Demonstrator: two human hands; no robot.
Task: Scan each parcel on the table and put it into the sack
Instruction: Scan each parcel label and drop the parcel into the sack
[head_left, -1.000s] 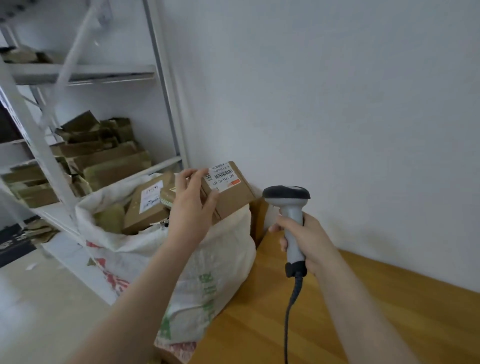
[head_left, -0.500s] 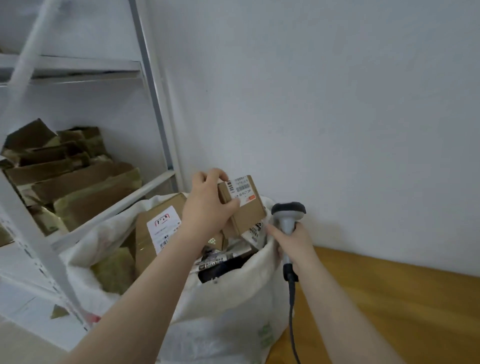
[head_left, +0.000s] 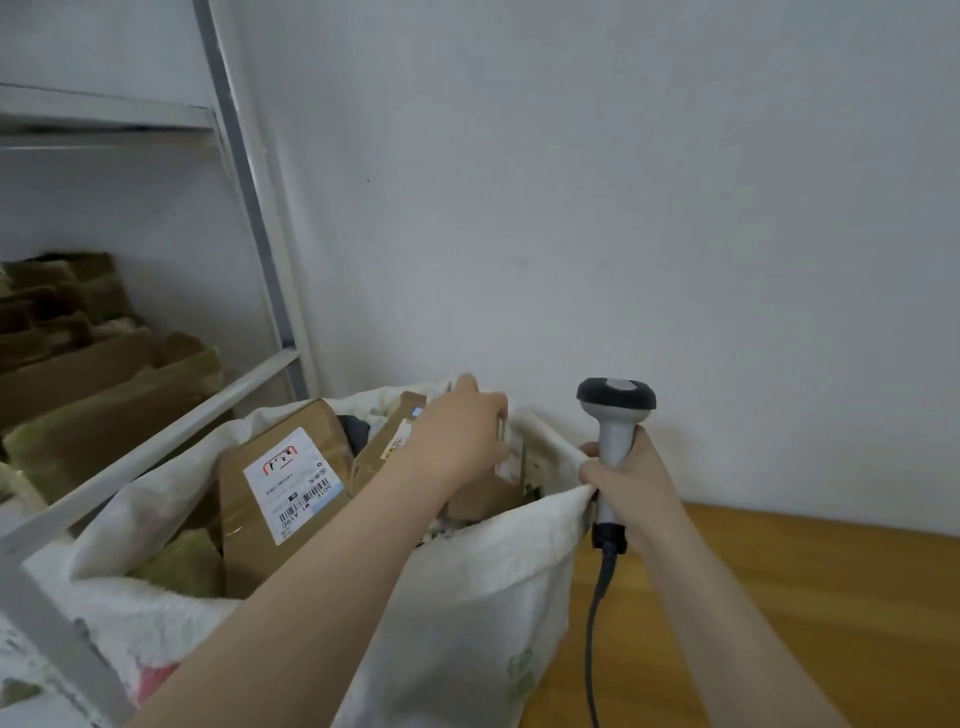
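White wall (head_left: 623, 182) behind; left grip (head_left: 462, 431) grasps parcel (head_left: 483, 498) inside sack (head_left: 467, 597); right grip (head_left: 631, 480) clenches scanner (head_left: 615, 415).

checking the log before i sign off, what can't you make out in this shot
Head view, all of it:
- Whether the left hand grips or only touches the small parcel: the hand covers it.
- Label text on the large parcel: too small, blurred.
- How deep the sack is filled: upper contents hide the rest.
- Parcels left on the table: cut off by the right and bottom edges.
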